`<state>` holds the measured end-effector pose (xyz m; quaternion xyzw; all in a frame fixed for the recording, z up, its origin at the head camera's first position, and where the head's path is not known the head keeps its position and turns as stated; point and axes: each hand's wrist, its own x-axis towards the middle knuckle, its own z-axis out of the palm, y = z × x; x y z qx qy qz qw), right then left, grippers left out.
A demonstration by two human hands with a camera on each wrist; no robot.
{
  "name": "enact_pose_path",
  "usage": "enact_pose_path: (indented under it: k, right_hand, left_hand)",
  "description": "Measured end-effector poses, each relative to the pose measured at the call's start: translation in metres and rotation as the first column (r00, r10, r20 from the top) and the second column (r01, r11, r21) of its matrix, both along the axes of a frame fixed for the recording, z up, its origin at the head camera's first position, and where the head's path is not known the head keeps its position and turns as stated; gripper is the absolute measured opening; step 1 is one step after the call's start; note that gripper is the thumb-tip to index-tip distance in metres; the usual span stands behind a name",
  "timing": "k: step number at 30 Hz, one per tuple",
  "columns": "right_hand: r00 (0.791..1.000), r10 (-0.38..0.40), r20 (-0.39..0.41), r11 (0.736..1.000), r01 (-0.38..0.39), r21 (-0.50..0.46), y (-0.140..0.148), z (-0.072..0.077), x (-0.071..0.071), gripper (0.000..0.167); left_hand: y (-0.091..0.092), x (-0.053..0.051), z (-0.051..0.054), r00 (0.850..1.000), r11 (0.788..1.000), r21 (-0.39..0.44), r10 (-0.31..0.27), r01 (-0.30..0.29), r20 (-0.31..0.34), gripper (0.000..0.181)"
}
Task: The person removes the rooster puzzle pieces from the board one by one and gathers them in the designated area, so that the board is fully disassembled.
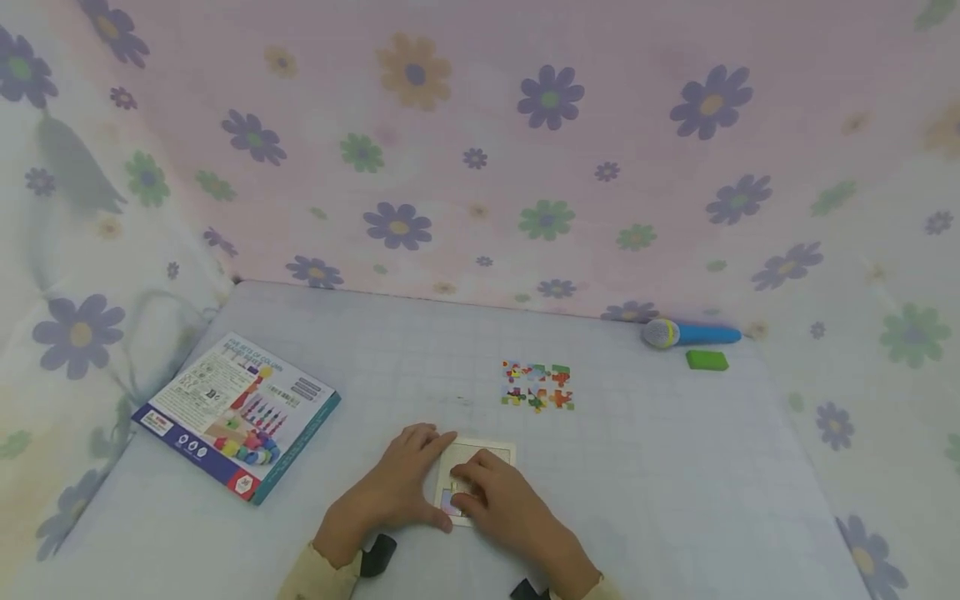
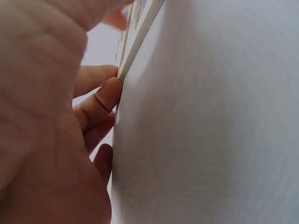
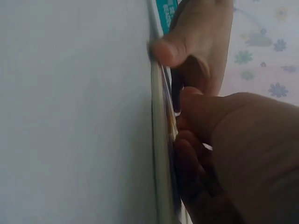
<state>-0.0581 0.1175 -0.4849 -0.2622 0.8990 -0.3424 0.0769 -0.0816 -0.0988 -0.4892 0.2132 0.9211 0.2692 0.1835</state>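
A small pale puzzle tray [image 1: 491, 447] with a raised rim lies near the front of the table. My left hand [image 1: 397, 483] holds its left side, thumb at the lower corner and fingers at the upper one. In the left wrist view, fingertips [image 2: 112, 91] touch the tray's edge [image 2: 140, 39]. Over the tray, my right hand [image 1: 506, 504] has bent fingers and seems to pinch a puzzle piece, mostly hidden by the fingers. A purple-pink picture part [image 1: 448, 502] shows inside the tray's lower left. Beyond the tray lie several loose colourful puzzle pieces [image 1: 537, 396].
At the left lies a flat boxed set [image 1: 240, 417] with beads pictured on it. A blue toy microphone [image 1: 701, 334] and a green block [image 1: 707, 360] lie at the far right. Flowered cloth [image 1: 480, 167] rises behind the white-covered table [image 1: 675, 483].
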Motion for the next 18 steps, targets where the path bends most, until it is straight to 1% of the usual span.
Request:
enact_pose_path:
  k: [3, 9, 18]
  right_hand:
    - [1.0, 0.022, 0.005, 0.999, -0.022, 0.034, 0.0011, -0.0013, 0.0036, 0.029]
    - [0.999, 0.032, -0.004, 0.997, -0.032, 0.073, 0.0014, -0.0018, 0.0054, 0.034]
    - [1.0, -0.006, 0.029, 0.996, 0.003, 0.086, -0.0026, -0.0017, 0.0038, 0.037]
  left_hand:
    - [0.0013, -0.001, 0.0009, 1.0, 1.0, 0.0, -0.005, 0.005, -0.009, 0.12]
    - [0.0013, -0.0008, 0.002, 1.0, 1.0, 0.004, -0.011, 0.011, -0.017, 0.119]
    - [0.0022, 0.0006, 0.0055, 1.0, 1.0, 0.02, -0.008, 0.008, -0.011, 0.116]
